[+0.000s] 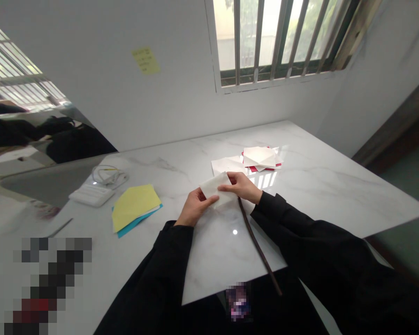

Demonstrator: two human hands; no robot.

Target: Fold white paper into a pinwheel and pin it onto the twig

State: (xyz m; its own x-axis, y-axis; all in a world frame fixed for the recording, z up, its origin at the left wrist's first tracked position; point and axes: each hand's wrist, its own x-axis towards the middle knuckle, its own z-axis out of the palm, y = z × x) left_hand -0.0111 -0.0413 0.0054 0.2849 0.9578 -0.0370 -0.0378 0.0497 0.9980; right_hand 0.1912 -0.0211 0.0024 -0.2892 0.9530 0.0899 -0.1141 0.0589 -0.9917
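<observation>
A small sheet of white paper is held up over the marble-patterned table, its upper edge slanting. My left hand grips its lower left side, thumb in front and fingers behind. On the right side, my right hand pinches the same paper between thumb and fingers. Below the right hand a thin dark brown stick runs down past the table's front edge; its top end lies close to that hand, and whether they touch I cannot tell. Just behind the hands lies another white paper sheet.
A stack of white and red papers lies behind my right hand. To the left are yellow and blue sheets, a white box-like device and a coiled white cable. A yellow note sticks to the wall near the barred window.
</observation>
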